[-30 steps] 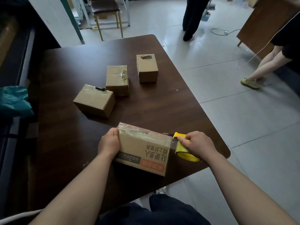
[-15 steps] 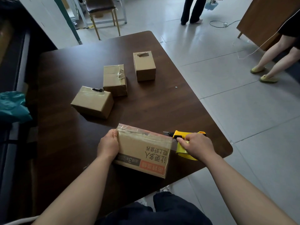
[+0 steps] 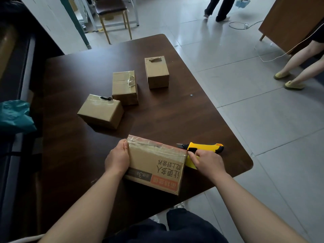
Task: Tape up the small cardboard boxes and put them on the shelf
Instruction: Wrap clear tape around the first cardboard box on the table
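Observation:
A printed cardboard box (image 3: 156,165) with clear tape across its top lies at the near edge of the brown table (image 3: 175,116). My left hand (image 3: 117,158) grips the box's left end. My right hand (image 3: 208,162) holds a yellow tape roll (image 3: 190,163) against the box's right end. A yellow utility knife (image 3: 206,147) lies on the table just behind that hand. Three plain taped boxes stand farther back: one on the left (image 3: 100,114), one in the middle (image 3: 124,87), one on the right (image 3: 157,72).
A dark shelf unit with a teal bag (image 3: 14,114) runs along the left. Beyond the table stands a chair (image 3: 112,13). Two people's legs (image 3: 291,67) and a cable (image 3: 240,25) are on the tiled floor to the right.
My right hand has brought the tape roll in from the right against the box's right end. The knife now shows in full on the table. My left hand stays on the box.

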A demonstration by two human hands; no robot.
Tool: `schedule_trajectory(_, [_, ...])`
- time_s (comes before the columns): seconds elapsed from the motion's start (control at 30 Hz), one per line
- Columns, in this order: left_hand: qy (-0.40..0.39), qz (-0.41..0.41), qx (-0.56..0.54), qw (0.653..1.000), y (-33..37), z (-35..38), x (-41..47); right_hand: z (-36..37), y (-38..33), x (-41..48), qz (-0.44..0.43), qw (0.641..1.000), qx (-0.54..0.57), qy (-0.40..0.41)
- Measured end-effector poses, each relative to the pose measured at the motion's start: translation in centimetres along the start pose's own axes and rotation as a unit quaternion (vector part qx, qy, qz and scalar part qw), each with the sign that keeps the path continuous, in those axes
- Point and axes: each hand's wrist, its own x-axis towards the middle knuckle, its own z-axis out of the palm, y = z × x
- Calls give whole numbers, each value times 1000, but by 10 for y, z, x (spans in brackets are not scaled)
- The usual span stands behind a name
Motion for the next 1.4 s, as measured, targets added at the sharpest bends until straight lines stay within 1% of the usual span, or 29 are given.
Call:
schedule_trajectory(0.1, [40,-3,85,996,11,-3,-3,6,-5,1,14,999,38,-6])
schedule_trajectory(0.17, [66,23,124,990,27,-4,-11,7,-7,2,23,998,61,-9])
schedule_trajectory(0.2, [48,54,142,987,38,-2,-17,7,-7,3,25,997,72,-13])
schedule_trajectory(0.27, [-34,106,181,977,63,8,-31,7,-6,4,29,994,99,-24])
schedule_trajectory(0.3, [-83,106,198,971,74,14,-39,7,-5,4,29,992,117,-31])
schedule_trajectory(0.37, [-158,63,211,962,88,24,-48,9,0,5,29,983,171,-53])
schedule_trajectory(0.43, [-186,32,219,957,91,31,-51,12,6,5,29,969,235,-76])
schedule_trajectory(0.5, [-190,25,234,953,92,33,-52,12,9,5,27,956,278,-90])
schedule_trajectory(0.6, [-181,23,255,950,98,36,-57,12,11,5,19,947,306,-93])
schedule_trajectory(0.77, [-178,4,257,950,111,45,-64,13,13,9,13,944,315,-99])
schedule_trajectory(0.9, [-198,1,273,941,117,50,-63,13,14,12,5,940,323,-108])
schedule_trajectory(0.97, [-199,0,271,942,119,49,-62,13,16,11,2,939,330,-99])
schedule_trajectory(1.07, [-177,12,233,956,113,33,-55,-1,10,14,-13,936,350,-34])
schedule_trajectory(1.17, [-169,3,139,976,98,-1,-37,-39,-9,19,-81,929,359,25])
schedule_trajectory(1.27, [-148,11,20,989,79,-39,-19,-80,-44,28,-158,913,375,33])
schedule_trajectory(1.33, [-144,14,-56,988,69,-58,-15,-99,-71,34,-183,913,364,32])
schedule_trajectory(1.4, [-134,-6,-121,984,53,-71,-12,-111,-92,40,-192,919,342,40])
